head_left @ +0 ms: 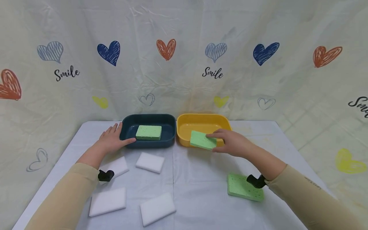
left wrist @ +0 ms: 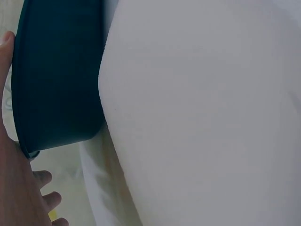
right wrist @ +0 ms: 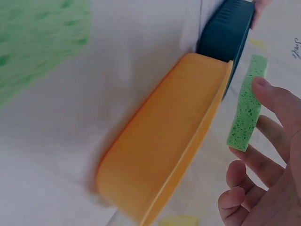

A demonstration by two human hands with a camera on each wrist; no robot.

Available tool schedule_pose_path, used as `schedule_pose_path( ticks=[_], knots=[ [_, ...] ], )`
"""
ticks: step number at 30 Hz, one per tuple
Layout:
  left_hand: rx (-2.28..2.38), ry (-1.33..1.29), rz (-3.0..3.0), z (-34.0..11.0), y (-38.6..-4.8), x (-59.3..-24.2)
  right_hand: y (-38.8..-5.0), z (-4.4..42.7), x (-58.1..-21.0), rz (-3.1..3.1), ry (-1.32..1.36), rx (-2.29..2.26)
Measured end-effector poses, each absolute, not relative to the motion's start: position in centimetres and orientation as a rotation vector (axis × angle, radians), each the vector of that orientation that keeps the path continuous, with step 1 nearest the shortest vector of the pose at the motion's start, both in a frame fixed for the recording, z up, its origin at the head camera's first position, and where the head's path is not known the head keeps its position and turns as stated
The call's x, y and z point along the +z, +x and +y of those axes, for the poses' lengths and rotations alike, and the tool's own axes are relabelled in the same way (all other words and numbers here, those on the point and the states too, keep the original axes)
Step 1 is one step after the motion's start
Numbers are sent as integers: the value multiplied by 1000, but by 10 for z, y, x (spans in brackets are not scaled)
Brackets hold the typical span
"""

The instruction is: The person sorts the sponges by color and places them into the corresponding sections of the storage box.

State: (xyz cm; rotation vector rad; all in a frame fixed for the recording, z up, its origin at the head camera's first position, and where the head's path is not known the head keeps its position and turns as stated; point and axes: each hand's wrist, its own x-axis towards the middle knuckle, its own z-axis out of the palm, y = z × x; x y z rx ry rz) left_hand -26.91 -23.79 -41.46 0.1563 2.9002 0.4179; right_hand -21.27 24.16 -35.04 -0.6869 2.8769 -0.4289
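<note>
The right hand [head_left: 231, 143] pinches a green sponge [head_left: 199, 140] (yellow bin [head_left: 182, 139] near its fingertips); the left hand [head_left: 111, 140], fingers spread, touches the teal bin [head_left: 155, 144].

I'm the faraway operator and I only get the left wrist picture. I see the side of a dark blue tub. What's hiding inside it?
Observer: One green sponge lies inside the dark blue tub.
Operator: Ooh! And what's the other hand up to? I can't see it at all.
Observer: The right hand is pinching another green sponge between thumb and fingers.
Operator: Is my tub all alone up there?
Observer: No, a yellow tub stands right next to it, on the right in the head view.
</note>
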Motion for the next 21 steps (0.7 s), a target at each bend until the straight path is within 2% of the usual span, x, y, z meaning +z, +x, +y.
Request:
schedule_pose_path(
  ticks=[6,13,21],
  knots=[
    [419,163,2901,-241,-269,-416,-235,206,-352,2873,-790,-453],
    [420,155,2906,-242,-269,-416,-259,152,-355,2831,-720,-469],
    [431,161,2910,-240,-270,-415,-286,90,-359,2782,-799,-458]
  ],
)
